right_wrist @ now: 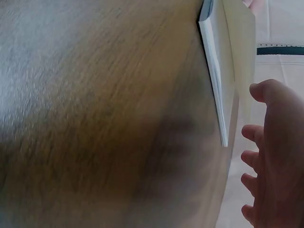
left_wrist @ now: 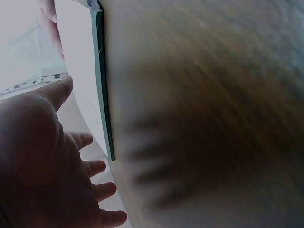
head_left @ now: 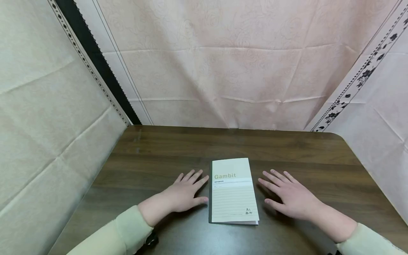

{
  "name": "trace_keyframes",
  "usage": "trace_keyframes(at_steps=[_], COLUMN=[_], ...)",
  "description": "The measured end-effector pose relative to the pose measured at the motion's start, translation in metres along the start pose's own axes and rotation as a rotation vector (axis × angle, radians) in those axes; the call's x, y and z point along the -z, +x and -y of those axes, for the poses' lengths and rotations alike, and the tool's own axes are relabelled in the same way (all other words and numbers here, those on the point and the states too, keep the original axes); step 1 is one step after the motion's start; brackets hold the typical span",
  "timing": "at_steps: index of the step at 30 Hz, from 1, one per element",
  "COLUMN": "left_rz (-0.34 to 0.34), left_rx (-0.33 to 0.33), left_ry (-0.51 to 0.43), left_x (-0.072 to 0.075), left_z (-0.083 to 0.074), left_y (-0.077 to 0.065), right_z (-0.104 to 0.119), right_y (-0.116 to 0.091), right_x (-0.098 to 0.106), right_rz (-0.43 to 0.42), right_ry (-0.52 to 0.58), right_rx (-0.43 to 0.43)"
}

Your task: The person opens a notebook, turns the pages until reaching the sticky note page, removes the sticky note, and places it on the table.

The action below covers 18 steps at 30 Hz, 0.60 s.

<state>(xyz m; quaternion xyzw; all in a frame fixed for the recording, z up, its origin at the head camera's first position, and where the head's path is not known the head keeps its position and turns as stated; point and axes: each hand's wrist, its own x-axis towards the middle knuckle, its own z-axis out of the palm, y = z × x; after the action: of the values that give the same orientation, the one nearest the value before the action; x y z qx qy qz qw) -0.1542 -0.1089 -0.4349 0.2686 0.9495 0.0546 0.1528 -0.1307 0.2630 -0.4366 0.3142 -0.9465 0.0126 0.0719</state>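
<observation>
A closed notebook (head_left: pixel 235 198) with a pale cover, a dark spine on its left and the word "Gambit" lies on the wooden table, its front cover slightly lifted at the lower right. Just left of it hovers my left hand (head_left: pixel 185 194), palm down with fingers spread, thumb near the spine. My right hand (head_left: pixel 291 196) is on the other side, also palm down, fingers spread, a small gap from the notebook. Both wrist views show the notebook's edge (left_wrist: pixel 100 85) and page block (right_wrist: pixel 216 76) beyond the thumbs. Neither hand holds anything.
The brown table (head_left: pixel 178 145) ends at a far edge against a pale hanging cloth (head_left: pixel 229 71). More cloth hangs at the left (head_left: pixel 47 106) and right (head_left: pixel 382 99), with a dark strip (head_left: pixel 98 60) between panels at the back left.
</observation>
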Motion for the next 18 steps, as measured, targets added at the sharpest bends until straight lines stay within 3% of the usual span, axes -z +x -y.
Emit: trace_keyframes(at_steps=[11,18], left_rz=[0.030,0.039], left_rx=[-0.003,-0.017], left_ry=[0.031,0.048], left_x=[-0.004,-0.005], left_z=[-0.009,-0.010], left_y=[0.009,0.011], right_z=[0.008,0.010], right_y=[0.009,0.013], right_x=[-0.008,-0.009], right_rz=[0.070,0.070], right_ry=[0.084,0.108], right_rx=[-0.018,-0.015])
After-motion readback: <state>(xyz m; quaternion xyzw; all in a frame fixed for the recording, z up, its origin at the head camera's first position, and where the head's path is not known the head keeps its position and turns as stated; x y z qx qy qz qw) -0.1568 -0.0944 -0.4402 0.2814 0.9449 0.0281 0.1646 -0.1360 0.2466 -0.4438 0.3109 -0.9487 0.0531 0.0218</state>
